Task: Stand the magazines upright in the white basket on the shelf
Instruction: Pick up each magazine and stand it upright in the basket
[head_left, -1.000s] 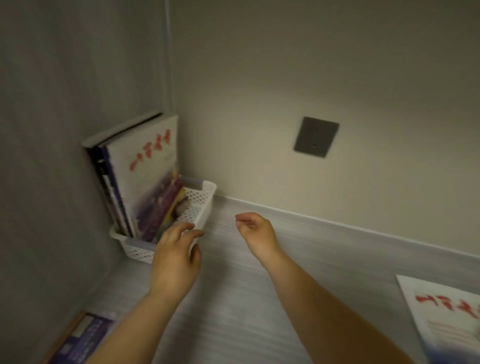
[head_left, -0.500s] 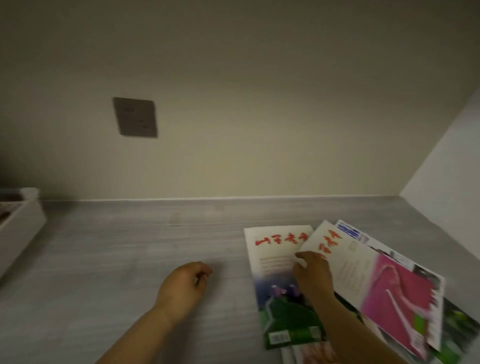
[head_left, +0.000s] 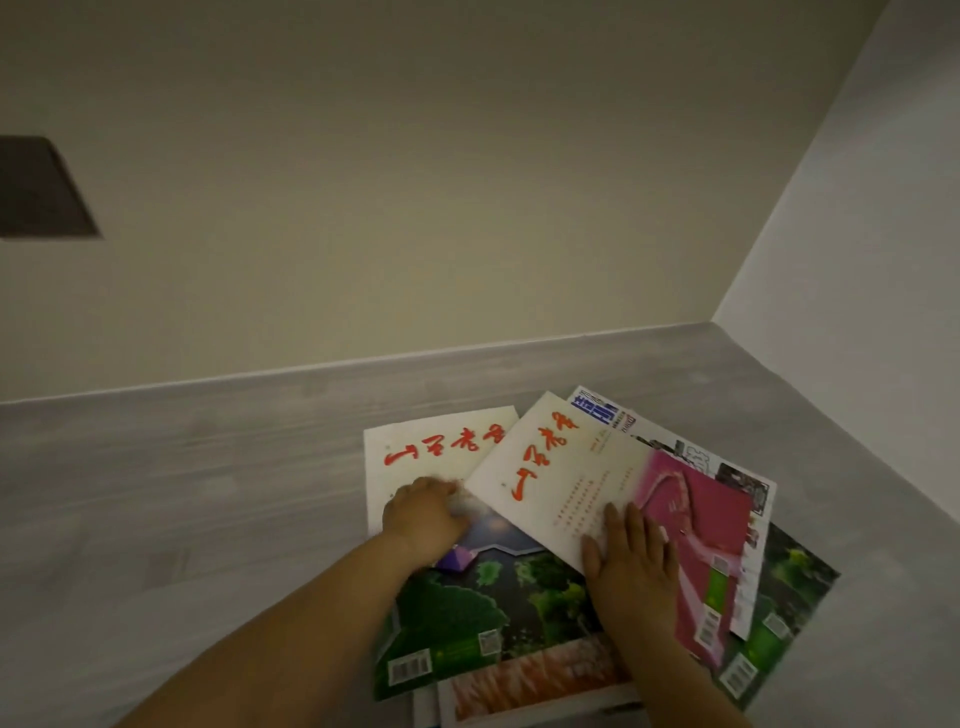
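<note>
Several magazines lie in a loose, fanned pile on the grey shelf (head_left: 182, 493). On top is a white-and-pink magazine (head_left: 696, 519) with red lettering. My right hand (head_left: 631, 566) lies flat on it, fingers spread. To its left lies a white-and-green magazine (head_left: 467, 613) with the same red lettering. My left hand (head_left: 423, 514) rests on it, fingers curled against the left edge of the pink one; the fingertips are blurred. A blue-titled magazine (head_left: 597, 413) shows from under the pile's far side. The white basket is out of view.
A beige back wall with a dark socket plate (head_left: 41, 187) stands at the left edge. A pale side wall (head_left: 857, 260) closes the shelf on the right. More covers stick out at the pile's near side (head_left: 519, 680) and right (head_left: 789, 571).
My view swung right, away from the basket, to the pile. My left hand moved from the bare shelf onto the green magazine. My right hand went from the pink magazine's corner to flat on its cover.
</note>
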